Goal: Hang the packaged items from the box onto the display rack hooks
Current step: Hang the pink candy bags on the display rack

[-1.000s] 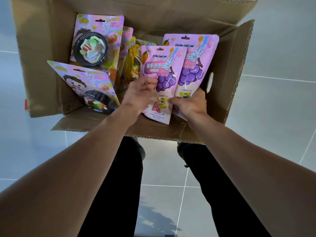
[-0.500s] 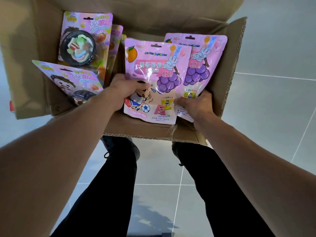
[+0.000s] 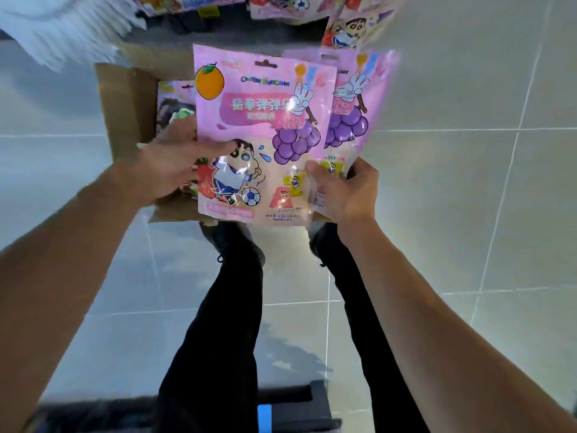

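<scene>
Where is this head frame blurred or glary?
Head view: motion blur smears the rear pouch and hanging packs at the top edge; glare streaks the front pouch near the right hand; wide-angle bends the floor tile lines.

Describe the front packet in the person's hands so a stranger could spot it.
Above the cardboard box, both hands lift pink packets. The front packet is held by the left hand at its edge. Unlike the packet behind, it shows an orange and a cartoon boy with a football.

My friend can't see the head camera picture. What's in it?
Two hands, left hand and right hand, hold up pink plastic candy bags above a brown cardboard box on a grey tiled floor. More bags hang at the top.
</scene>
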The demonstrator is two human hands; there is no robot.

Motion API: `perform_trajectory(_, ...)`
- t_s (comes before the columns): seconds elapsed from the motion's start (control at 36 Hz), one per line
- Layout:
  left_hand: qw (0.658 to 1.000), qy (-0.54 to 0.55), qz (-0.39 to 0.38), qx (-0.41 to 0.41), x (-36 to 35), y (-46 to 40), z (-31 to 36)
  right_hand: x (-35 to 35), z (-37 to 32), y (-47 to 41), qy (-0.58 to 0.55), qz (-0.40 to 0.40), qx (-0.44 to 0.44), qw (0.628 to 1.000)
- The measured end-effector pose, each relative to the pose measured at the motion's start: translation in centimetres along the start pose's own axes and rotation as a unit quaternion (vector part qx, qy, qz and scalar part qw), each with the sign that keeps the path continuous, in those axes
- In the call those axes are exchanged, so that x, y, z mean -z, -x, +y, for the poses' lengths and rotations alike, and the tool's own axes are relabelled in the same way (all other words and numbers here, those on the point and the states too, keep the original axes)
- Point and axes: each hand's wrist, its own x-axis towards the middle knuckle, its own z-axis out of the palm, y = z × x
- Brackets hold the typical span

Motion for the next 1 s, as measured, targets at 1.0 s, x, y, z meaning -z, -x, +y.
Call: perform_trajectory(1.0,0.945,0.051,0.057,-0.319,-4.8,45.2,30.4,20.2,-32.8,33.0,-0.038,-0.093,0.292,0.951)
